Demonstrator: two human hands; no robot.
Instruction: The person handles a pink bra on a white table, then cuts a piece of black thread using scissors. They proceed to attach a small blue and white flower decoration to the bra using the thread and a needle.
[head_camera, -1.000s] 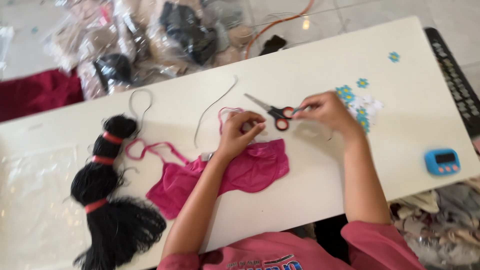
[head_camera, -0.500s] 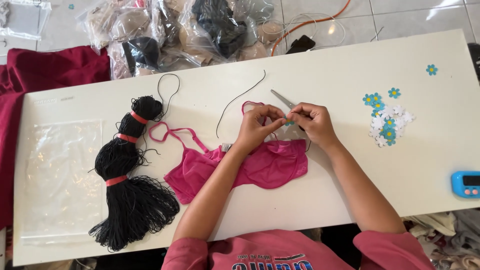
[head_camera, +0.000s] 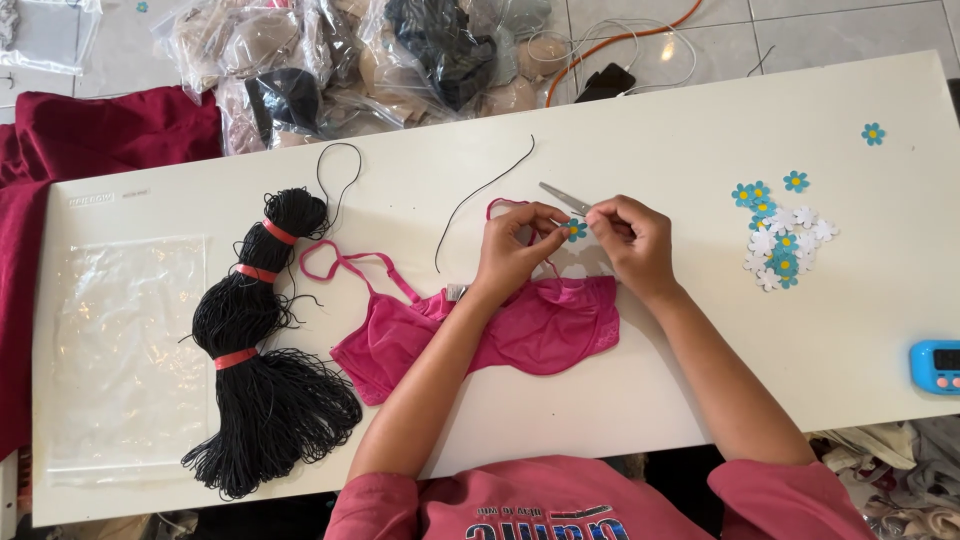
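A black cord bundle (head_camera: 262, 350) lies toward the tabletop's (head_camera: 680, 130) left end. The pink bra (head_camera: 500, 325) sits mid-table, near the front edge. Above it, the left hand (head_camera: 515, 250) pinches a small flower (head_camera: 575, 229); the right hand (head_camera: 635, 240) grips scissors (head_camera: 563, 197).

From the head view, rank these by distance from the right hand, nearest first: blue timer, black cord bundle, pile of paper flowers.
1. Pile of paper flowers, just right of the right hand.
2. Blue timer, at the table's right edge.
3. Black cord bundle, far left.
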